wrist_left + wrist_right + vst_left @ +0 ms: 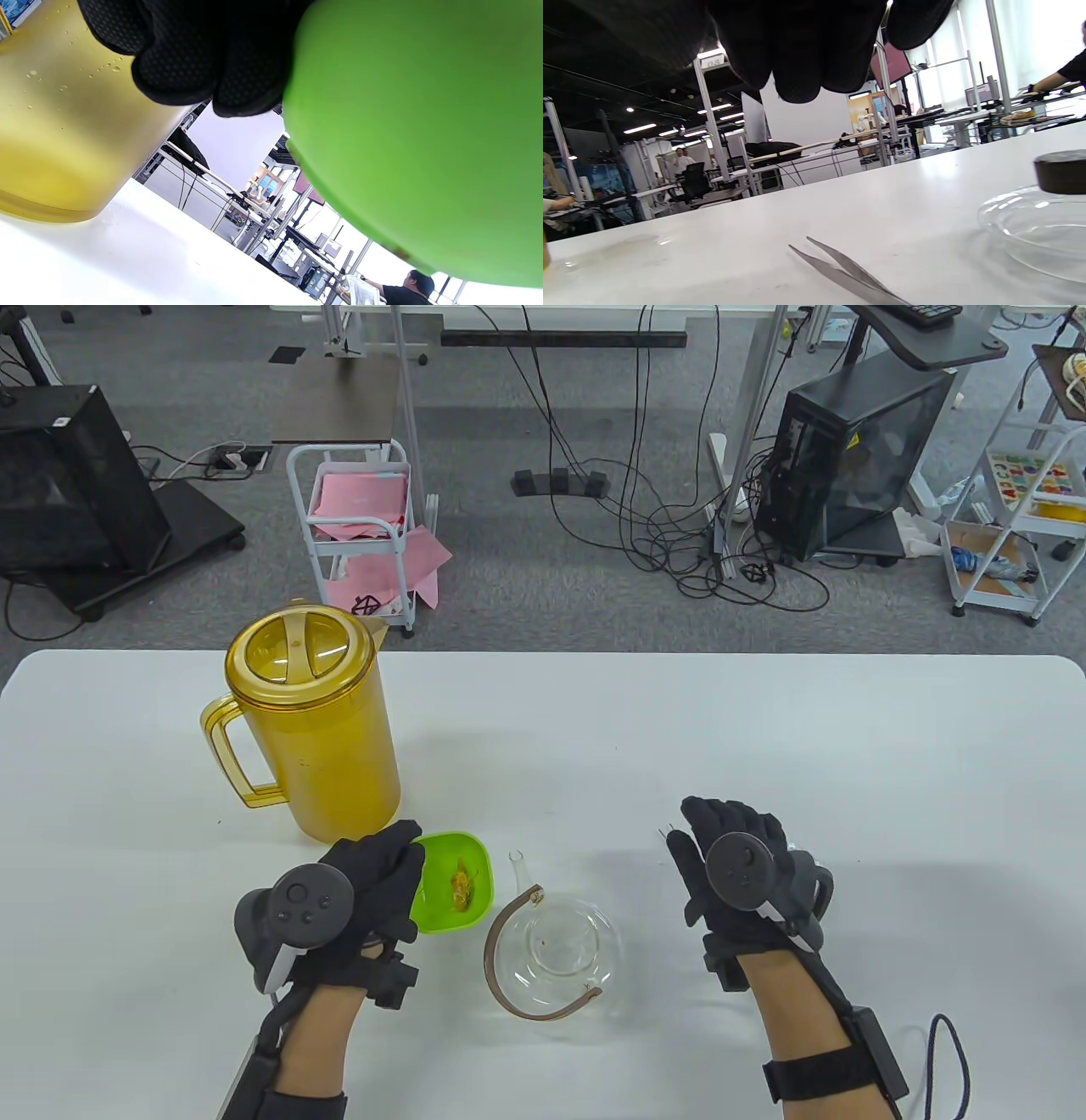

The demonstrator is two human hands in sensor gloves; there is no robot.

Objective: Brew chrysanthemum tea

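Note:
A lidded yellow pitcher (305, 729) stands at the left of the white table (679, 729). In front of it is a green bowl (462, 916) with a dried chrysanthemum (461, 886) inside. My left hand (405, 857) grips the bowl's left rim; in the left wrist view its fingers (237, 63) curl against the green bowl (415, 140) beside the pitcher (63, 127). A lidless glass teapot (564, 950) with a brown handle sits right of the bowl. My right hand (704, 824) hovers with relaxed fingers over metal tweezers (848, 271) lying on the table, touching nothing.
A glass lid with a dark knob (1060, 178) lies to the right of the tweezers in the right wrist view. Beyond the table's far edge are a white cart (356, 526), computer cases and cables on the floor.

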